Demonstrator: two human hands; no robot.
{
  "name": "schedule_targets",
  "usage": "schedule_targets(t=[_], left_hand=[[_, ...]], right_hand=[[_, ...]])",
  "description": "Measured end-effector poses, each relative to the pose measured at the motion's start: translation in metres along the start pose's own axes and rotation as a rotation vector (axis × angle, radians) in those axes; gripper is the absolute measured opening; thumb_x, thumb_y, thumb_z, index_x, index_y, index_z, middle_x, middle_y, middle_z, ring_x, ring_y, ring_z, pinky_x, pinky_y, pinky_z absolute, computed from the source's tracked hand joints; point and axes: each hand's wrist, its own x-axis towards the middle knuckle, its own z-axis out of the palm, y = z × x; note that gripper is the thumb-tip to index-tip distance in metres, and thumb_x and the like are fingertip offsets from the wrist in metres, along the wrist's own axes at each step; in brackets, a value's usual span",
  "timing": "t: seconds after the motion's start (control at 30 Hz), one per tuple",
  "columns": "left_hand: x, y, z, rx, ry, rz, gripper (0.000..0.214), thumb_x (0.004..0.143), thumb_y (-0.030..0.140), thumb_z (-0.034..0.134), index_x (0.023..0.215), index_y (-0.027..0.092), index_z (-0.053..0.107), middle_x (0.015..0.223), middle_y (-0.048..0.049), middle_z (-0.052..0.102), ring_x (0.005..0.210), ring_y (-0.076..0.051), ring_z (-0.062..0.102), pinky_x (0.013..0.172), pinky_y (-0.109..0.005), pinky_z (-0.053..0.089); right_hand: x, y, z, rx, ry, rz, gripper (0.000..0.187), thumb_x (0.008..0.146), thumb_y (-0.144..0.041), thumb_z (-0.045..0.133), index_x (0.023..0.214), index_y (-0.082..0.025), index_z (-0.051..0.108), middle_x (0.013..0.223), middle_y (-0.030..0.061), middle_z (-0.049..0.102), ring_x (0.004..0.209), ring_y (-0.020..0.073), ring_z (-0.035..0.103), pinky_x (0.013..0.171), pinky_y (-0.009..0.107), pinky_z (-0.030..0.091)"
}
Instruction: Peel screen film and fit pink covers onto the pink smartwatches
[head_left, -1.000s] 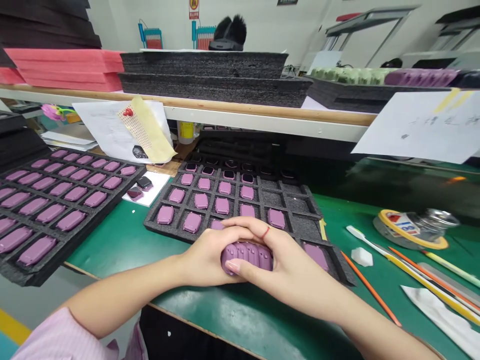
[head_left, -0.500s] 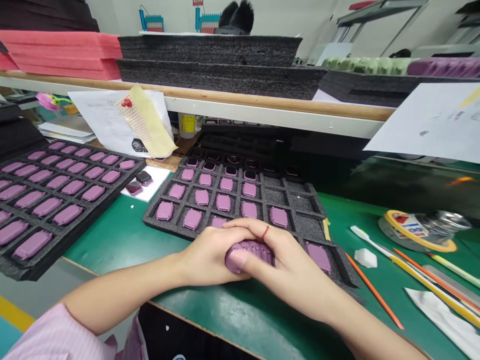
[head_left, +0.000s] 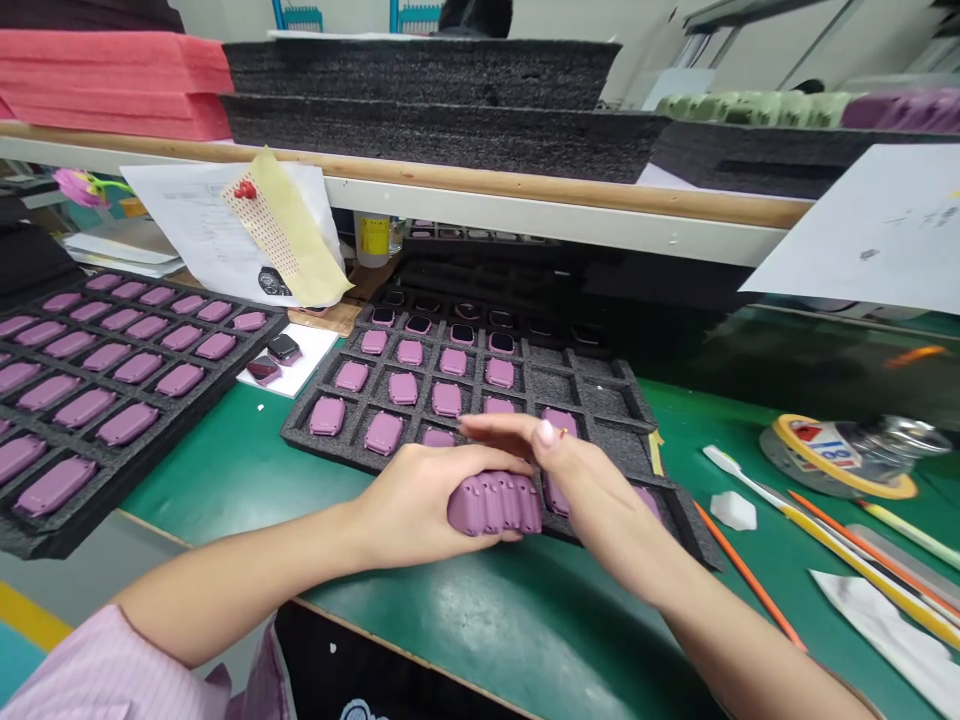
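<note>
A row of several purple watch cases (head_left: 495,505), pressed face to face, is gripped in my left hand (head_left: 424,500) just above the front edge of a black foam tray. Its fingers curl around the far side and underneath. Close on the right, my right hand (head_left: 592,490) has its fingers stretched leftward above the row, thumb raised; nothing shows in its grip. Partly behind it is a single purple case (head_left: 555,495); whether the hand touches it I cannot tell. The foam tray (head_left: 611,405) has purple cases in many compartments and dark-screened ones farther back.
On the left lies a second foam tray (head_left: 45,540) filled with purple cases. Two dark-faced watches (head_left: 283,347) rest on white paper. Rightward are a toothbrush (head_left: 750,480), an orange stick (head_left: 750,580), a white cloth (head_left: 885,640) and a round bottle (head_left: 832,460). A shelf (head_left: 525,205) crosses above.
My right hand has unwrapped from the row of cases and shifted right, its thumb lifting off. The left hand keeps its hold. The view has tilted slightly downward.
</note>
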Motion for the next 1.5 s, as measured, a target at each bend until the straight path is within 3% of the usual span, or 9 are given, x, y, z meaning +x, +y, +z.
schedule_targets(t=[0.13,0.23,0.33,0.47,0.6,0.87,1.0,1.1,1.5], left_hand=[[0.001,0.0,-0.003,-0.007,0.005,0.032,0.04,0.081,0.026,0.076,0.119,0.022,0.068,0.116,-0.0027,0.077,0.098,-0.019,0.075,0.096,-0.032,0.057],[0.001,0.0,-0.002,-0.042,0.034,0.053,0.039,0.08,0.026,0.077,0.118,0.02,0.067,0.114,-0.0043,0.077,0.096,-0.019,0.075,0.092,-0.031,0.058],[0.003,-0.001,-0.001,-0.075,0.079,0.109,0.039,0.08,0.028,0.079,0.116,0.021,0.066,0.114,-0.0044,0.076,0.099,-0.02,0.073,0.093,-0.032,0.057],[0.005,-0.005,0.0,-0.096,0.1,0.289,0.034,0.085,0.033,0.077,0.114,0.02,0.066,0.113,-0.0074,0.075,0.109,-0.023,0.069,0.103,-0.037,0.051],[0.006,-0.007,0.001,-0.133,0.08,0.41,0.036,0.091,0.038,0.069,0.121,0.019,0.063,0.115,-0.0115,0.072,0.113,-0.024,0.064,0.106,-0.04,0.048],[0.007,-0.001,-0.003,-0.242,0.11,0.318,0.055,0.074,0.027,0.085,0.124,0.02,0.062,0.117,-0.0112,0.065,0.115,-0.027,0.058,0.104,-0.045,0.049],[0.005,0.005,-0.006,-0.382,0.067,0.224,0.041,0.083,0.028,0.07,0.122,0.017,0.066,0.123,-0.0143,0.061,0.124,-0.03,0.054,0.111,-0.05,0.043],[0.003,0.007,-0.005,-0.449,0.061,0.134,0.034,0.084,0.025,0.065,0.118,0.019,0.069,0.127,-0.0133,0.061,0.129,-0.03,0.053,0.112,-0.05,0.042],[0.004,0.006,0.002,-0.558,0.076,0.139,0.019,0.087,0.02,0.063,0.105,0.02,0.07,0.112,-0.0097,0.069,0.12,-0.027,0.06,0.106,-0.044,0.046]], right_hand=[[0.01,0.018,-0.011,0.244,0.008,0.129,0.069,0.087,-0.08,0.049,0.126,-0.025,0.064,0.131,0.011,0.069,0.125,0.0294,0.063,0.112,0.05,0.046],[0.013,0.026,-0.013,0.366,-0.16,0.257,0.078,0.083,-0.083,0.052,0.135,-0.026,0.056,0.13,0.014,0.069,0.118,0.0319,0.068,0.103,0.054,0.052],[0.011,0.024,-0.009,0.397,-0.313,0.228,0.087,0.073,-0.081,0.068,0.138,-0.025,0.054,0.138,0.0147,0.064,0.125,0.0343,0.064,0.104,0.053,0.051],[0.005,0.012,0.005,0.269,-0.21,0.067,0.109,0.05,-0.064,0.093,0.142,-0.024,0.049,0.148,0.0141,0.055,0.139,0.0344,0.051,0.116,0.049,0.043],[0.0,0.007,0.014,0.214,-0.116,0.037,0.11,0.055,-0.049,0.097,0.147,-0.025,0.043,0.146,0.0144,0.057,0.136,0.0338,0.054,0.112,0.049,0.048],[0.005,0.023,0.017,0.577,-0.173,0.084,0.086,0.059,-0.053,0.093,0.134,-0.026,0.059,0.139,0.0103,0.061,0.129,0.0332,0.058,0.108,0.049,0.049],[0.006,0.027,0.016,0.681,-0.199,0.085,0.087,0.057,-0.05,0.095,0.133,-0.03,0.06,0.137,0.0077,0.062,0.126,0.029,0.06,0.107,0.046,0.048],[0.006,0.03,0.014,0.701,-0.19,0.101,0.092,0.053,-0.049,0.097,0.135,-0.031,0.058,0.138,0.0073,0.061,0.124,0.0272,0.061,0.104,0.043,0.05],[0.008,0.026,0.016,0.651,-0.152,0.13,0.102,0.049,-0.047,0.099,0.138,-0.028,0.055,0.127,0.0079,0.066,0.115,0.0269,0.066,0.101,0.043,0.053]])
